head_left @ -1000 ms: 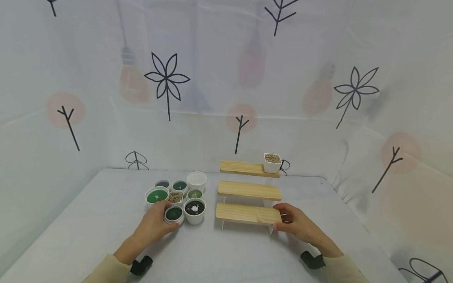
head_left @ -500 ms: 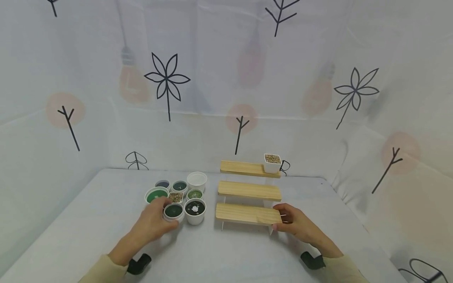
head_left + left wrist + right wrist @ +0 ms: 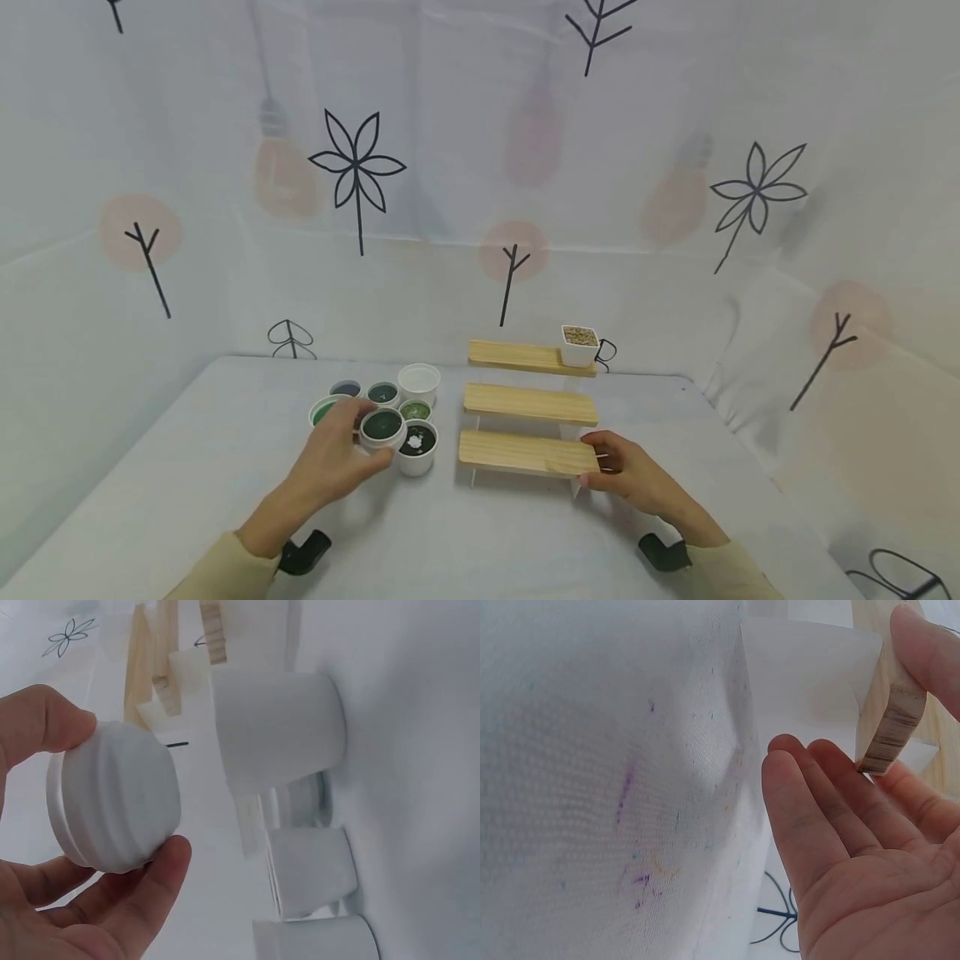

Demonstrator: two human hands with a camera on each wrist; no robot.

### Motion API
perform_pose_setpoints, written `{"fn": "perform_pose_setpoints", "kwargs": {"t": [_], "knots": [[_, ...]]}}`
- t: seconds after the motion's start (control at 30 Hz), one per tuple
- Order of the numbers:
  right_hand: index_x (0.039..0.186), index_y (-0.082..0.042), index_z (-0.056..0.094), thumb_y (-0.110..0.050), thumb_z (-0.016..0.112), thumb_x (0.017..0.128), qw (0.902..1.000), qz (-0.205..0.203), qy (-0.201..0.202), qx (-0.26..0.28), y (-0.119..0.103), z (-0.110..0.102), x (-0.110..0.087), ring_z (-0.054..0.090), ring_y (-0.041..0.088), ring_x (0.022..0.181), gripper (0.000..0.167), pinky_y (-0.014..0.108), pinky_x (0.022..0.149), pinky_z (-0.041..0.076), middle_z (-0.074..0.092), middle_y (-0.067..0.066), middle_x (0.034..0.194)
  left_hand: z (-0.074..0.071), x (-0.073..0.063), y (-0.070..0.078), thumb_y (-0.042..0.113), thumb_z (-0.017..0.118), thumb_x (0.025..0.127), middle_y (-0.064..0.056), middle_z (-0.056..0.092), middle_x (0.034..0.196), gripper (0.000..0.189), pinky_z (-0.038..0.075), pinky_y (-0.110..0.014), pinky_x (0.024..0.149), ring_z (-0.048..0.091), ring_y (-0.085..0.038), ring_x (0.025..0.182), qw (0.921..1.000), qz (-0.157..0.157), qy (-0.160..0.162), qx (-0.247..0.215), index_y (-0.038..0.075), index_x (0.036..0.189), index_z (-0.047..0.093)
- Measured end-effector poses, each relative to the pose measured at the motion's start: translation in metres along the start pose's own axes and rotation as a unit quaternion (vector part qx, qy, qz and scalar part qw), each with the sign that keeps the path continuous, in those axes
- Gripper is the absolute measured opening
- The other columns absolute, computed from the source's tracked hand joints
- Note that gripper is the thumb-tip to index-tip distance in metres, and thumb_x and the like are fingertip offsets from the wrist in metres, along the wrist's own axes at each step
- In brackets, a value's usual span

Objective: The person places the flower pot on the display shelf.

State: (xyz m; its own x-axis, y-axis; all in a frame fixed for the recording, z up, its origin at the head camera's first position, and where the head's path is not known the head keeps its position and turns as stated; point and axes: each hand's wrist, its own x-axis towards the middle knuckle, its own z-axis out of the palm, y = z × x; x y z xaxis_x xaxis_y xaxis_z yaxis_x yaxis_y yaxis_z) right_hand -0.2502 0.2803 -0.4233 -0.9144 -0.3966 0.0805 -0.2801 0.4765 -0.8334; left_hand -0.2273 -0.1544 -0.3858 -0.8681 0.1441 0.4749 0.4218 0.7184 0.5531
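Note:
My left hand (image 3: 330, 454) holds a small round white pot (image 3: 382, 425) with a dark green top. Thumb and fingers grip its sides, and in the left wrist view the white pot (image 3: 124, 799) hangs off the table, its underside showing. A white pot with black filling and a white spot (image 3: 417, 439) stands just right of it. My right hand (image 3: 633, 473) holds the right end of the lowest plank on a three-tier wooden stand (image 3: 525, 452). In the right wrist view, the thumb is on one edge of the plank (image 3: 891, 724), with one finger at the opposite edge.
Several white pots stand grouped at left, among them a green-topped pot (image 3: 322, 410), a mossy green pot (image 3: 415, 410) and a plain white pot (image 3: 418, 382). On the top plank (image 3: 513, 354) sits a square white pot of pebbles (image 3: 580, 346). A patterned cloth (image 3: 465, 183) hangs behind.
My left hand has lifted the dark green-topped pot and moved it right and slightly up, partly over the black-filled pot's left side. The right hand stays at the plank's end.

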Motion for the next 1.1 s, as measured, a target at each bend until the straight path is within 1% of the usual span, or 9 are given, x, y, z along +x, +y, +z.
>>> {"fn": "perform_pose_setpoints", "kwargs": {"t": [0.13,0.4,0.53,0.67,0.77,0.93,1.1], "knots": [[0.127,0.005,0.046,-0.018,0.075,0.083,1.0,-0.002,-0.002,0.006,0.001,-0.001,-0.001,0.061,0.03,0.104,0.057,0.025,0.079,0.052,0.057,0.02,0.118,0.003,0.007,0.007,0.019,0.079,0.065,-0.002,0.057,0.102,0.056,0.054,-0.03,0.075,0.054,-0.013,0.089,0.9997,0.017,0.015,-0.012,0.005,0.114,0.056],[0.127,0.006,0.046,-0.018,0.075,0.083,0.9999,-0.003,0.001,0.01,0.002,0.0,-0.003,0.061,0.03,0.104,0.057,0.026,0.078,0.052,0.057,0.021,0.119,0.015,0.026,0.021,0.016,0.076,0.069,-0.005,0.058,0.109,0.057,0.054,-0.03,0.078,0.056,-0.017,0.095,0.9985,0.031,0.011,-0.043,0.003,0.12,0.055],[0.127,0.005,0.046,-0.018,0.075,0.083,1.0,0.0,0.001,0.008,0.004,0.001,-0.003,0.06,0.031,0.104,0.058,0.025,0.078,0.052,0.057,0.021,0.119,0.022,0.04,0.033,0.016,0.076,0.069,-0.005,0.057,0.109,0.056,0.054,-0.029,0.079,0.056,-0.017,0.096,0.9964,0.056,0.007,-0.062,0.004,0.119,0.055],[0.128,0.005,0.046,-0.019,0.075,0.083,1.0,0.001,0.001,0.003,0.007,-0.001,-0.004,0.06,0.031,0.105,0.058,0.026,0.079,0.052,0.057,0.02,0.12,0.03,0.055,0.049,0.016,0.074,0.07,-0.006,0.056,0.109,0.053,0.054,-0.027,0.078,0.056,-0.017,0.095,0.9924,0.09,-0.001,-0.084,0.002,0.118,0.055],[0.128,0.004,0.046,-0.019,0.075,0.083,1.0,0.0,0.002,-0.001,0.008,-0.002,-0.005,0.06,0.031,0.105,0.058,0.026,0.079,0.052,0.057,0.02,0.12,0.035,0.067,0.062,0.015,0.074,0.071,-0.006,0.056,0.108,0.052,0.054,-0.025,0.077,0.056,-0.017,0.095,0.9896,0.108,-0.006,-0.094,0.001,0.117,0.055],[0.128,0.004,0.046,-0.019,0.075,0.083,1.0,0.003,0.004,-0.002,0.007,-0.005,-0.005,0.06,0.031,0.105,0.058,0.027,0.081,0.052,0.056,0.021,0.121,0.044,0.088,0.08,0.015,0.074,0.073,-0.007,0.056,0.108,0.051,0.054,-0.025,0.078,0.056,-0.016,0.094,0.9857,0.127,-0.019,-0.109,0.001,0.118,0.055],[0.129,0.005,0.046,-0.02,0.075,0.083,0.9999,0.009,-0.004,0.001,0.004,-0.005,-0.002,0.06,0.03,0.106,0.059,0.029,0.083,0.051,0.055,0.021,0.123,0.051,0.108,0.092,0.017,0.074,0.074,-0.008,0.056,0.107,0.051,0.054,-0.028,0.079,0.056,-0.016,0.093,0.9834,0.135,-0.034,-0.116,0.0,0.119,0.055]]}}
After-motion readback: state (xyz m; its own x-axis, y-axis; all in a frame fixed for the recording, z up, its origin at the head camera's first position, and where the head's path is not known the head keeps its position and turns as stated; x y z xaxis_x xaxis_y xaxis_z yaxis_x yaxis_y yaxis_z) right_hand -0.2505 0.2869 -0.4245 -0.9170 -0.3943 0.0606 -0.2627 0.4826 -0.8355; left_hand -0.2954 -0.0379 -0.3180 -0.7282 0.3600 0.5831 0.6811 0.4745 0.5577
